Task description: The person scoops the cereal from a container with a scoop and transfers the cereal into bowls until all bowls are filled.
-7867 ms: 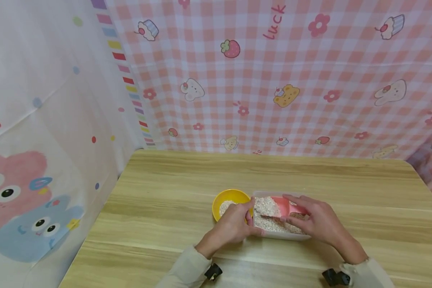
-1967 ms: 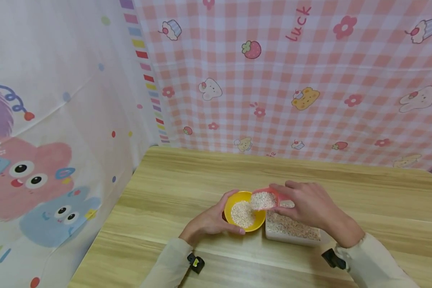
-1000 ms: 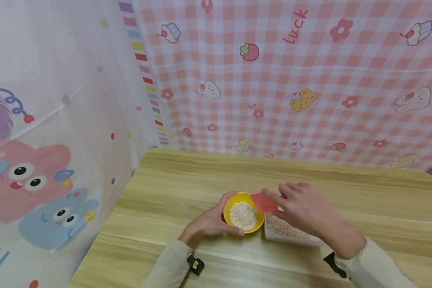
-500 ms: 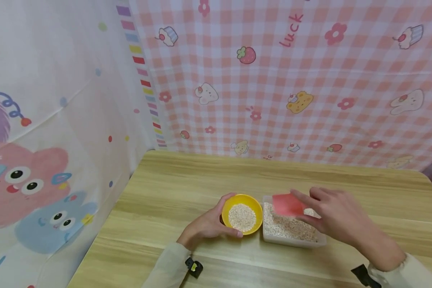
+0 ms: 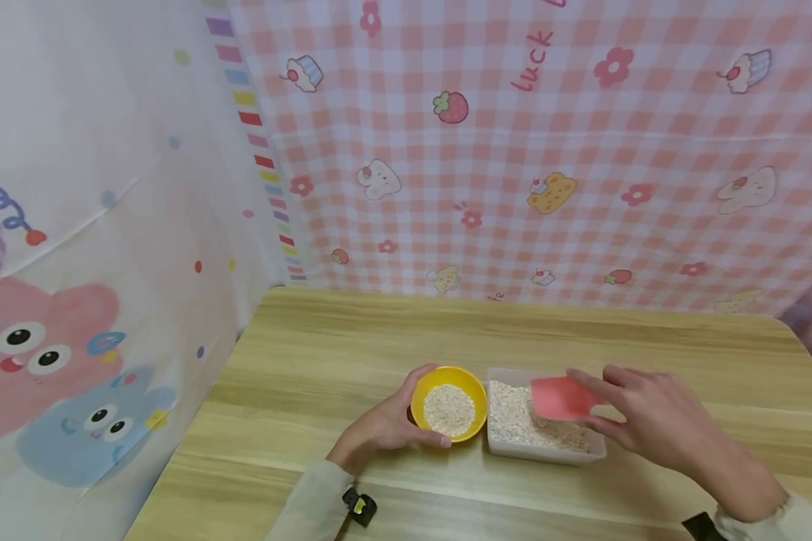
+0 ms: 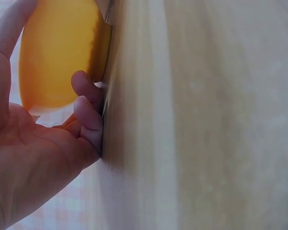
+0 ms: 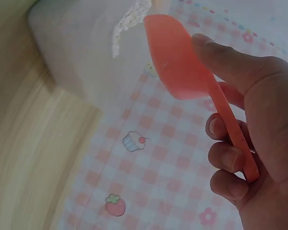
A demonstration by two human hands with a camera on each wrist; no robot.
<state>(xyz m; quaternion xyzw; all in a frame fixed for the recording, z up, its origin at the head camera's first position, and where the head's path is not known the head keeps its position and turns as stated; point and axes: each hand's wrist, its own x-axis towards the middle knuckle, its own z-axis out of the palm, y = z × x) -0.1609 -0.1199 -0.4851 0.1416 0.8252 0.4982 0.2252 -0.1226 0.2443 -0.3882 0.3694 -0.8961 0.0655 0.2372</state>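
My left hand (image 5: 389, 421) holds a yellow bowl (image 5: 450, 375) by its left side, thumb at the front and fingers round the back. Pale oat-like flakes (image 5: 449, 410) lie in the bowl. In the left wrist view, the bowl's outer wall (image 6: 60, 52) rises beside the thumb. My right hand (image 5: 663, 421) grips a coral-pink scoop (image 5: 560, 398). Its bowl is turned underside up above a translucent box (image 5: 537, 452) of flakes. The right wrist view shows my fingers curled round the scoop's handle (image 7: 230, 120).
The box stands just right of the bowl on a wood-grain table (image 5: 352, 330). Behind the table hangs a pink checked cloth (image 5: 487, 165), with a white cartoon-print cloth (image 5: 128, 248) on the left. Dark wrist mounts (image 5: 360, 507) sit on the sleeves.
Flakes tipped from the scoop into the bowl; the right hand then moved the scoop right, over the box. Earlier, the left hand was at the box's edge; since then it holds the bowl.
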